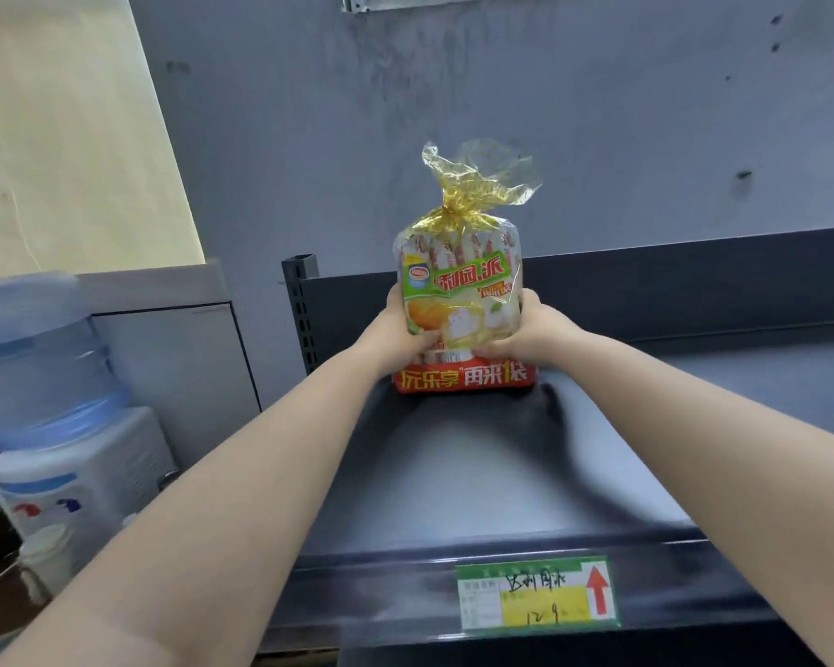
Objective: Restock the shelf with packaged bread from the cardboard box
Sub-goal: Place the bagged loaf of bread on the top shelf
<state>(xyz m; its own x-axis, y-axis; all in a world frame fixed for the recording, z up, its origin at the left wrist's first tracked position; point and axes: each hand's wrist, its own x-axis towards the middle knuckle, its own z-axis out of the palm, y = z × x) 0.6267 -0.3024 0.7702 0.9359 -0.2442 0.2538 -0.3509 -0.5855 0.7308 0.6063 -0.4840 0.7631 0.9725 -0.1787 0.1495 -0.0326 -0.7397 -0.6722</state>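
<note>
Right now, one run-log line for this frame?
phase: placing | object: clear plastic bread bag with gold tie, upright on dark metal shelf | left hand grip: on bag | right hand grip: on bag

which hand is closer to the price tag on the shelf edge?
Right. The right hand grips the bread bag almost straight above the price tag; the left hand is farther left.

dim, soft bluish light; wide-angle bending at edges, slight blur throughout.
</note>
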